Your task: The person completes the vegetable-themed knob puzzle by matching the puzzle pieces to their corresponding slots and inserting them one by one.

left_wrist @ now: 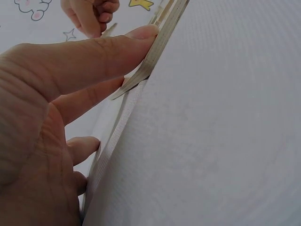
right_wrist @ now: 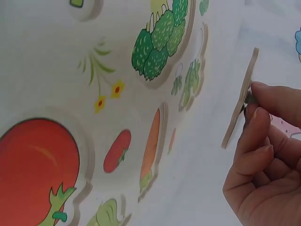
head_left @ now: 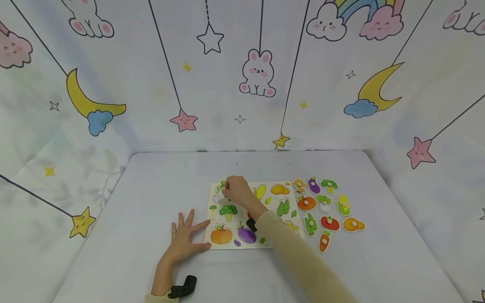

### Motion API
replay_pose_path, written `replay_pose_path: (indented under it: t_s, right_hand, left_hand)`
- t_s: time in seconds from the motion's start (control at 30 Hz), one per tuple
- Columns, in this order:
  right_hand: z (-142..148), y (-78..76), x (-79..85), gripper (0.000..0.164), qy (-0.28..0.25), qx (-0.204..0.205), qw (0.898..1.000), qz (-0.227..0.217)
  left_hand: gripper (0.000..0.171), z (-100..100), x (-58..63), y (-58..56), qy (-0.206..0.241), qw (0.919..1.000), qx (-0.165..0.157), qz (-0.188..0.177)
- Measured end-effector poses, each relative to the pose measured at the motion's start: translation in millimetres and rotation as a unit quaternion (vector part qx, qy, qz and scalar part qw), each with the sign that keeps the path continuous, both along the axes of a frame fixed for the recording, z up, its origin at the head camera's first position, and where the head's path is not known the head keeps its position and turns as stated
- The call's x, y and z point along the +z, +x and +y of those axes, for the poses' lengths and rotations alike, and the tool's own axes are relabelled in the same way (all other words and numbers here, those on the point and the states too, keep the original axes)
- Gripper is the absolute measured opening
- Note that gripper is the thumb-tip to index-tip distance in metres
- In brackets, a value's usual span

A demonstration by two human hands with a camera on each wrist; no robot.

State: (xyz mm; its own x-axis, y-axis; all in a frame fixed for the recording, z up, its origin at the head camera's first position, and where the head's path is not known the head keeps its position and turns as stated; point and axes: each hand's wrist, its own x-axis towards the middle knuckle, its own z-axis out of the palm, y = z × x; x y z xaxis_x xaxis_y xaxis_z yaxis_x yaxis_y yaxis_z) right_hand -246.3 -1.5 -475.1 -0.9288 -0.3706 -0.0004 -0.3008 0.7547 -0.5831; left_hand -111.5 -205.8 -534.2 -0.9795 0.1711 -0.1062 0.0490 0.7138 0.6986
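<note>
My left hand [head_left: 183, 240] lies flat on the table with fingers spread. Its thumb and index fingertips touch the left edge of a wooden vegetable puzzle board [head_left: 216, 218]; the left wrist view shows the thumb [left_wrist: 94, 61] against that edge. Over the board's upper left corner, my right hand [head_left: 238, 191] pinches a thin wooden puzzle piece [right_wrist: 241, 101] by its knob between thumb and fingers. That piece is edge-on in the right wrist view, raised off the board, its picture turned away. A broccoli picture [head_left: 228, 212], a pumpkin picture [head_left: 221, 235] and an eggplant picture [head_left: 247, 234] show on the board.
Right of the board lie several loose knobbed pieces, among them a tomato piece [head_left: 330, 223], a corn piece [head_left: 342, 205], a carrot piece [head_left: 324, 241] and a pumpkin piece [head_left: 306, 203]. My right sleeve [head_left: 303, 261] crosses the board's lower right. A patterned cloth [head_left: 219, 92] rises behind the table.
</note>
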Motion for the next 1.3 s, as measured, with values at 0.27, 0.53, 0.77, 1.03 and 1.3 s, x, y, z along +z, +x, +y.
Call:
replay_pose_path:
  t_s: [0.27, 0.53, 0.77, 1.03, 1.3]
  right_hand:
    - [-17.2, -2.7, -4.2, 0.015, 0.026, -0.023, 0.999, -0.032]
    - [-22.2, -2.4, -21.6, 0.017, 0.064, -0.027, 0.997, -0.037]
    - [-25.0, -5.3, -28.1, 0.017, 0.084, -0.034, 0.995, -0.034]
    - [-27.4, -7.9, -30.5, 0.018, 0.072, -0.028, 0.997, -0.023]
    - [-30.8, -10.9, -32.9, 0.018, 0.058, -0.033, 0.997, -0.038]
  left_hand:
    - [0.074, 2.3, -3.0, -0.6, 0.008, 0.9999, -0.002, 0.008]
    - [0.074, 5.3, -5.4, 2.7, 0.003, 1.0, -0.006, 0.005]
    - [0.073, 5.3, -5.8, 3.1, 0.003, 0.9999, -0.002, 0.01]
    - [0.072, 3.5, -7.4, 4.1, 0.009, 0.9991, 0.004, 0.041]
    - [0.073, 0.9, -6.9, 2.0, 0.001, 0.9995, 0.005, 0.031]
